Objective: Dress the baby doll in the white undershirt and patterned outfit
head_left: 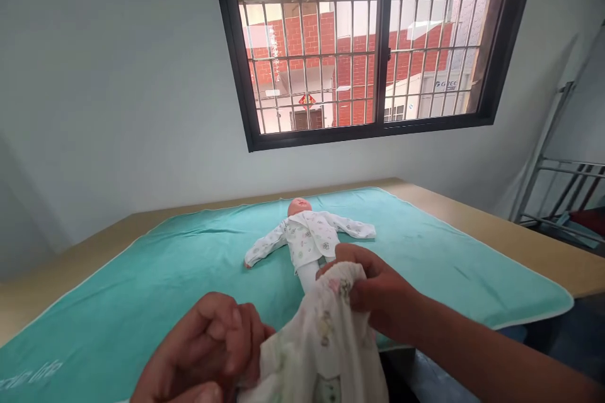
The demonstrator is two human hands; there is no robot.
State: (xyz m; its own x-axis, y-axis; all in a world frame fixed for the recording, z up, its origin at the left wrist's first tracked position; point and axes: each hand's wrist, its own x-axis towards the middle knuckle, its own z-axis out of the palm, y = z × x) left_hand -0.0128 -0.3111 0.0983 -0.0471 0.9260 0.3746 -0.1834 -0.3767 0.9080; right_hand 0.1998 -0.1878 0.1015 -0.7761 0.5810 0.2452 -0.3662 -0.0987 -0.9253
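Close in front of me is a white baby garment [326,334] with a small coloured print, bunched up and hanging past the bottom edge. My right hand [373,289] pinches its upper end between thumb and fingers. At the garment's left edge, my left hand [212,346] is closed with curled fingers, which press against the cloth; the exact grip is partly hidden. Beyond my hands a baby doll [299,205] lies on its back, arms spread, in a white printed top [309,239]. Its white-covered legs [308,274] are partly hidden behind the garment and my right hand.
A turquoise cloth [203,264] with a pale edge lies under the doll on a wooden table [477,227]. Behind stands a wall with a barred window [378,129]. At the right is a metal frame [539,160].
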